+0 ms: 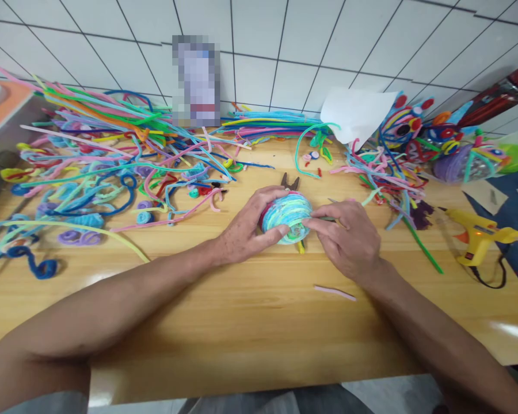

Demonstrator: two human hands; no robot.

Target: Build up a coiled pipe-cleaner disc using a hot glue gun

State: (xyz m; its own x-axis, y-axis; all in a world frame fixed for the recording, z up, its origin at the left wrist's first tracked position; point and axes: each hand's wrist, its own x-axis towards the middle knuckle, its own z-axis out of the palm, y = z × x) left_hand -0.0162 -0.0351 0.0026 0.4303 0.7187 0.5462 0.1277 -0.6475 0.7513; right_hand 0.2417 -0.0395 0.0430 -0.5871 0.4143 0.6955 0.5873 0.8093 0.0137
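Observation:
A round ball wrapped in blue, green and yellow pipe cleaners sits at the middle of the table, with dark pink along its left side. My left hand is closed round the ball from the left, thumb on its front. At the ball's right side, my right hand pinches a thin grey tool, whose kind I cannot make out; its tip end lies against or close to the ball. Pliers lie under and behind the ball, their dark jaws showing above it and a yellow handle below.
Piled pipe cleaners spread over the left and back, with another heap at right. A yellow glue gun stands at right near finished pipe-cleaner crafts. A blurred phone-like object leans on the tiled wall. One pink piece lies in front.

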